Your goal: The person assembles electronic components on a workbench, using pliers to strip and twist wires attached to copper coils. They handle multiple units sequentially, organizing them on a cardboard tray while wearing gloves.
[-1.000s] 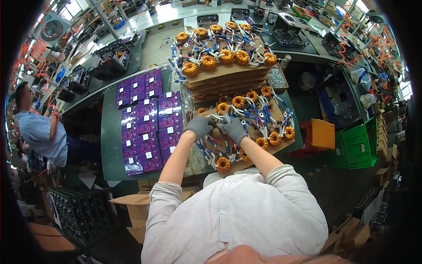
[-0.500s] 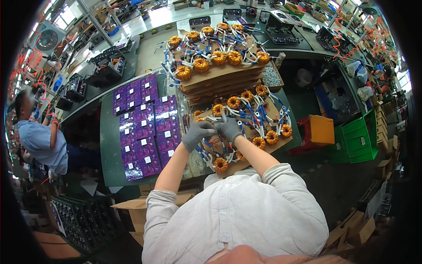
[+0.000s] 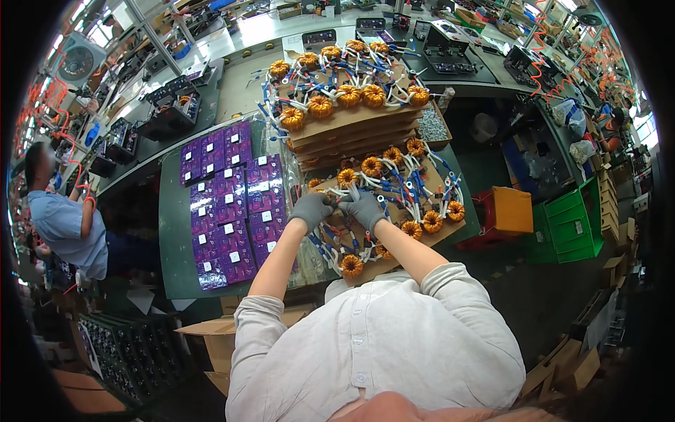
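Over the near sheet of cardboard (image 3: 385, 266), my two grey-gloved hands meet among copper-wound toroid coils with white and blue cable leads. My left hand (image 3: 310, 209) is closed, its fingertips turned in toward the right hand; what they pinch is hidden. Beside it, my right hand (image 3: 364, 209) is closed around pale cable (image 3: 354, 191) that shows above its fingers. A toroid coil (image 3: 346, 178) lies just beyond the fingertips. Other coils, such as one at the near edge (image 3: 351, 265) and one at the right (image 3: 432, 222), rest on the cardboard around my hands.
Behind stands a stack of cardboard layers (image 3: 351, 136) topped with more coils. Purple circuit boards (image 3: 230, 200) with white squares cover the left of the table. An open box of small metal parts (image 3: 432, 126), orange bin (image 3: 512, 209) and green crate (image 3: 573, 221) are at right.
My left hand has turned, its fingers curling down beside the right hand. My right hand has shifted slightly, its fingers now bent lower. The coils look unmoved.
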`<move>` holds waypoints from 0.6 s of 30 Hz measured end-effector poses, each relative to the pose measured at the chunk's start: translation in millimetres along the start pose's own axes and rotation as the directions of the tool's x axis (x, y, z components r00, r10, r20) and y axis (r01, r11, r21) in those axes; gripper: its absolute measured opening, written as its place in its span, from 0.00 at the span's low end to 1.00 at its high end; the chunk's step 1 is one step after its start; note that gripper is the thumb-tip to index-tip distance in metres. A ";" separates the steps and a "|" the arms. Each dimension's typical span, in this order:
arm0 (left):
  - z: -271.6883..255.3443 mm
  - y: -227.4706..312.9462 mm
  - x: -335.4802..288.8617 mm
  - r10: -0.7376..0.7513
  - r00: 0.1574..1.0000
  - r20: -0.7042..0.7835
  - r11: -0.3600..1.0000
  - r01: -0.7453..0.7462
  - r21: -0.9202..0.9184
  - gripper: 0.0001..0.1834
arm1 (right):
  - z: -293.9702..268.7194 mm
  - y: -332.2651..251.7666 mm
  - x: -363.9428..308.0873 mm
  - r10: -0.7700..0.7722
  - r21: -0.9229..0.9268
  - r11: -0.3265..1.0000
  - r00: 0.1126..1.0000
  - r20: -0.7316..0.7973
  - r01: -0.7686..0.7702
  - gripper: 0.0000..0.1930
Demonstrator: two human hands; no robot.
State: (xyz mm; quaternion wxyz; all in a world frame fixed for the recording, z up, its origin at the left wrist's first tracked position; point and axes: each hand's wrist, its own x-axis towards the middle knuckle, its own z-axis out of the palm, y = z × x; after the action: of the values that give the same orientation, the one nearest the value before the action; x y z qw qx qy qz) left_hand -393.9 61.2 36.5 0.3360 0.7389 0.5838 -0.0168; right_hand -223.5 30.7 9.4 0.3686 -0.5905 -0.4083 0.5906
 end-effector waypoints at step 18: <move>9.6 2.5 -14.8 0.064 0.994 0.086 0.766 0.007 -0.643 0.19 | 5.2 6.8 7.4 0.045 0.032 0.999 0.998 -0.048 -0.044 0.12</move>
State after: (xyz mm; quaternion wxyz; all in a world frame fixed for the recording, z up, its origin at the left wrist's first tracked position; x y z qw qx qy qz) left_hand -393.0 43.4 36.4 0.5979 0.5865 0.5251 0.1508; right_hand -228.6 34.6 0.1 0.3742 -0.6080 -0.3768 0.5902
